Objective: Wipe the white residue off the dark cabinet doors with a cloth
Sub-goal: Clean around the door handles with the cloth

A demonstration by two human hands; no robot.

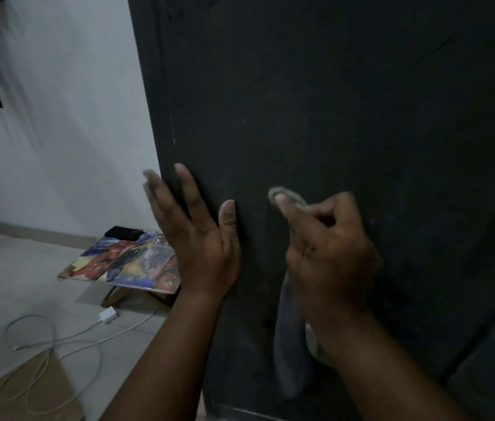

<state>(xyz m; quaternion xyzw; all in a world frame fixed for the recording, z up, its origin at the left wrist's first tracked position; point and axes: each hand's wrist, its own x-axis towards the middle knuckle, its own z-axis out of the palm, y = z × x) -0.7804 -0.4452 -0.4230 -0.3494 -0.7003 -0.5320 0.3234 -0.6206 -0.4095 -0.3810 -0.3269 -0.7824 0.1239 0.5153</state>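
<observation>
Right hand pinches the grey cloth against the dark cabinet door; left hand braces flat, fingers spread. Faint white specks remain near the door's left edge; wiping looks unfinished.

Domestic room, evidenced by plain white painted wall, pale tiled floor, tall dark matte cabinet door, low folding table with colourful printed top, white charger cable.
</observation>
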